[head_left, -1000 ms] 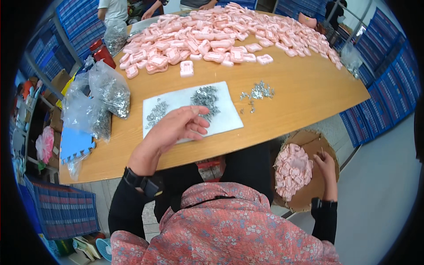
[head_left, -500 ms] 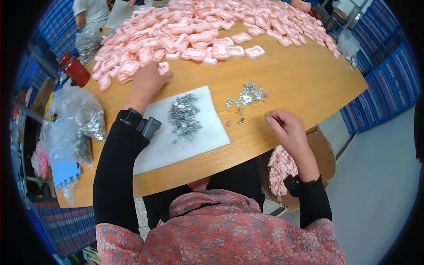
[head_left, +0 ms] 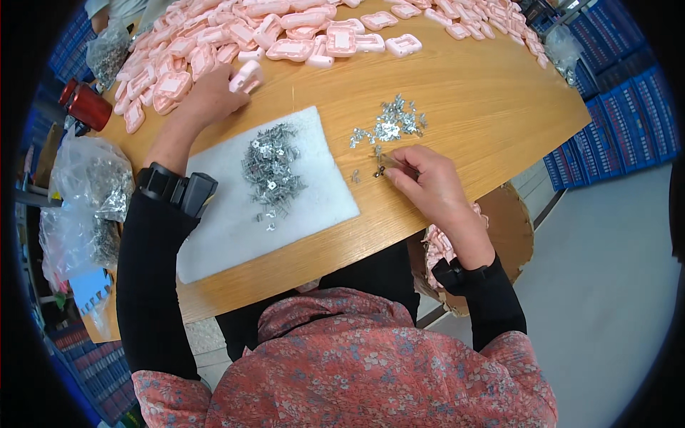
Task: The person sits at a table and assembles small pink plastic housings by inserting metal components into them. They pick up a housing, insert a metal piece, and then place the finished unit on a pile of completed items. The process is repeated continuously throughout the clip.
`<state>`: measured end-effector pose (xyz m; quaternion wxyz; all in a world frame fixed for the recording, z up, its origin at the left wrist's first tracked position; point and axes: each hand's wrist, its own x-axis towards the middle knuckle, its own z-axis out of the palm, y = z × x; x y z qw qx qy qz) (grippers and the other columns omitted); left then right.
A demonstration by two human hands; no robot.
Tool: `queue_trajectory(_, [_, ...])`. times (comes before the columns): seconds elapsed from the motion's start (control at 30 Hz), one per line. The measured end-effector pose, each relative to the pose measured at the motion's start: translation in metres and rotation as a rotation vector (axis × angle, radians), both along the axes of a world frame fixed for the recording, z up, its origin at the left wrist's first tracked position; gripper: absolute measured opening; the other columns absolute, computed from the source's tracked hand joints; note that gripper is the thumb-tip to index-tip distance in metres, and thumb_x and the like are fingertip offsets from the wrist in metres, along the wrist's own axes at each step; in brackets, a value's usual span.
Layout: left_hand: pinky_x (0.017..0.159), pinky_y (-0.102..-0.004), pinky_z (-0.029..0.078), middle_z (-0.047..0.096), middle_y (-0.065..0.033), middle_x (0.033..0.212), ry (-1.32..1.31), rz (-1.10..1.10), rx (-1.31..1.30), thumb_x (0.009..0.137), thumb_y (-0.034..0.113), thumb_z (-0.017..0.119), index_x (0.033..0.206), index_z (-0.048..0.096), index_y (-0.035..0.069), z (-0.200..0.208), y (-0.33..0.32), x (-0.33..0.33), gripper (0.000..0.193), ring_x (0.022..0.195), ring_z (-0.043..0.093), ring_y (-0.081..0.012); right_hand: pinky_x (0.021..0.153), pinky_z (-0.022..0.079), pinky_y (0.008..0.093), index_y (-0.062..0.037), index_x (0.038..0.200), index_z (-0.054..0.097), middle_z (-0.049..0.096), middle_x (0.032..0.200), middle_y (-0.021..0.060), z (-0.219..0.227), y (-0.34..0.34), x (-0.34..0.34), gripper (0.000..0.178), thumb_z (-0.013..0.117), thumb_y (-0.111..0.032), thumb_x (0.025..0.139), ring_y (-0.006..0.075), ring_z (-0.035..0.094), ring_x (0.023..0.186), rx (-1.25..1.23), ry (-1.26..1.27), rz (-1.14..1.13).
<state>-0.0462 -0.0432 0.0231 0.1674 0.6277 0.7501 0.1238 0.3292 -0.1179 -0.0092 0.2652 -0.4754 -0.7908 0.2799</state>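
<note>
My left hand (head_left: 212,94) is closed on a pale pink plastic casing (head_left: 246,76), lifted at the near edge of a big heap of similar casings (head_left: 289,48). My right hand (head_left: 428,182) pinches a thin metal tool (head_left: 401,166), mostly hidden by the fingers; its kind is unclear. The tool's tip is close to a few small dark metal pieces (head_left: 379,172) on the table. Just beyond lies a loose cluster of small shiny metal parts (head_left: 394,120). Between my arms, a white foam sheet (head_left: 214,239) carries a pile of small metal pieces with thin legs (head_left: 272,165).
Clear plastic bags of metal parts (head_left: 107,182) and a red canister (head_left: 89,107) stand along the left of the wooden table (head_left: 471,93). Below its right edge is a cardboard container (head_left: 515,232) holding pink casings. Blue racks (head_left: 621,114) line the right side.
My left hand has lifted a pink casing from the heap's edge. My right hand has moved left and away from me, bringing the tool to the small metal pieces. The view has shifted slightly.
</note>
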Motion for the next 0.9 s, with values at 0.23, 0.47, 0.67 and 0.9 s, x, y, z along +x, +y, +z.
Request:
queue_trajectory(0.23, [0.079,-0.0318,0.057,0.067,-0.0155,0.111,-0.835,0.052,-0.029,0.086,0.021,0.066,0.130,0.052,-0.001,0.023,-0.069,0.001,0.051,0.099,0.067,-0.0217,0.061,0.048,0.0317,-0.0004,0.093,0.064,0.061,0.078,0.0093,-0.002,-0.001,-0.008,0.015,0.071,-0.011,0.085,0.0198,0.059,0.067,-0.047,0.021,-0.006])
queue_trajectory(0.47, [0.085,-0.0366,0.060,0.067,-0.0102,0.107,-1.631,0.068,-0.275,0.094,0.012,0.062,0.132,0.051,0.000,0.022,-0.148,0.039,0.041,0.095,0.067,-0.0177,0.059,0.041,0.0227,0.0009,0.092,0.062,0.054,0.073,-0.0014,0.031,-0.017,-0.045,0.015,0.072,-0.008,0.085,0.0054,0.048,0.065,-0.119,0.281,0.068])
queue_trajectory(0.67, [0.079,-0.0341,0.059,0.067,-0.0023,0.096,-1.835,0.238,-0.325,0.093,0.018,0.066,0.132,0.056,0.005,0.005,-0.189,0.070,0.043,0.088,0.066,-0.0135,0.057,0.043,0.0244,0.0007,0.095,0.065,0.057,0.072,0.0025,0.056,-0.033,-0.088,0.017,0.074,-0.008,0.084,0.0082,0.051,0.063,-0.106,0.257,0.311])
queue_trajectory(0.9, [0.077,-0.0341,0.057,0.067,-0.0048,0.095,-2.138,0.153,-0.310,0.093,0.007,0.065,0.119,0.058,0.007,-0.009,-0.200,0.071,0.027,0.085,0.067,-0.0160,0.057,0.042,0.0227,0.0007,0.095,0.066,0.059,0.073,0.0011,0.074,-0.033,-0.113,0.013,0.072,-0.006,0.085,0.0062,0.050,0.063,-0.250,0.288,0.471])
